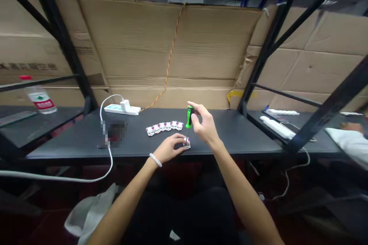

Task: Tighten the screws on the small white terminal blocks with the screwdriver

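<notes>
Near the front edge of the dark table point(224, 138), my left hand point(171, 147) pinches a small white and purple part point(187, 144) against the surface. My right hand point(204, 123) grips the green and black handle of a screwdriver point(189, 118) between thumb and fingers. The screwdriver stands nearly upright, and its thin shaft runs down to the small part; the tip's exact contact is too small to make out. Just beyond my left hand, several similar white and purple parts point(162, 126) lie in a slightly curved row.
A white power strip point(122, 109) with a plugged-in charger lies at the back left, its cable hanging over the table's front. Black metal posts point(247, 88) flank the table. A bottle point(41, 99) stands left; another power strip point(277, 127) and a person's sleeve point(349, 143) are right.
</notes>
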Tool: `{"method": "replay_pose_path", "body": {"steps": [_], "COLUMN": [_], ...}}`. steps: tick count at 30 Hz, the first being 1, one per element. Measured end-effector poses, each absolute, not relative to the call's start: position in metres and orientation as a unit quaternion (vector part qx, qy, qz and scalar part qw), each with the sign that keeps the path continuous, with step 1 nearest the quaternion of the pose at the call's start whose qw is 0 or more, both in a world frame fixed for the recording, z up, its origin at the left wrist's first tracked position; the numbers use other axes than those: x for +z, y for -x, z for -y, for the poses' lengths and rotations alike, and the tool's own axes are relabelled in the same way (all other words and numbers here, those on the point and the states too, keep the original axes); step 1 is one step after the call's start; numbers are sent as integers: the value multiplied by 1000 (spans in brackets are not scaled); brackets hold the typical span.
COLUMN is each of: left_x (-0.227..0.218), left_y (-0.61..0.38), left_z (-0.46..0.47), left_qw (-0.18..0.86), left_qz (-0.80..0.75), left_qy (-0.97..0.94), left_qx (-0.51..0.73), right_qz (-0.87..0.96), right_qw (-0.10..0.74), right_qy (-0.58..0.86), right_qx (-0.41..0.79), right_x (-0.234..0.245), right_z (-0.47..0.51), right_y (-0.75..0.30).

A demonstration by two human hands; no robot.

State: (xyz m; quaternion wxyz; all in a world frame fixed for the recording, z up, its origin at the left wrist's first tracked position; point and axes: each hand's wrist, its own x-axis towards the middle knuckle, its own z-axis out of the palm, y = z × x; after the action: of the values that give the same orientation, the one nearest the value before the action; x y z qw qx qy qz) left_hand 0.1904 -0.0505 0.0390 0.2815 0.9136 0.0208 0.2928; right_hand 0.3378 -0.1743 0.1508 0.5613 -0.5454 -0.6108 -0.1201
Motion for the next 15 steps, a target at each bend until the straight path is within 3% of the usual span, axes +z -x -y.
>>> {"method": "replay_pose_path", "body": {"steps": [5, 10, 15], "left_x": [36, 36, 36], "left_y": [-191, -191, -192], "left_z": [49, 49, 50], "left_qw": [286, 285, 282], "left_qz": [-16, -16, -24], "left_qy": [-910, -910, -913], "left_qx": [298, 300, 293], "right_qz": [561, 570, 590], "right_qw": [582, 613, 579], "right_qy": [564, 536, 549], "right_qx": [-169, -113, -121], "right_x": [147, 142, 145], "right_z": [174, 171, 173], "right_y": [-332, -331, -330]}}
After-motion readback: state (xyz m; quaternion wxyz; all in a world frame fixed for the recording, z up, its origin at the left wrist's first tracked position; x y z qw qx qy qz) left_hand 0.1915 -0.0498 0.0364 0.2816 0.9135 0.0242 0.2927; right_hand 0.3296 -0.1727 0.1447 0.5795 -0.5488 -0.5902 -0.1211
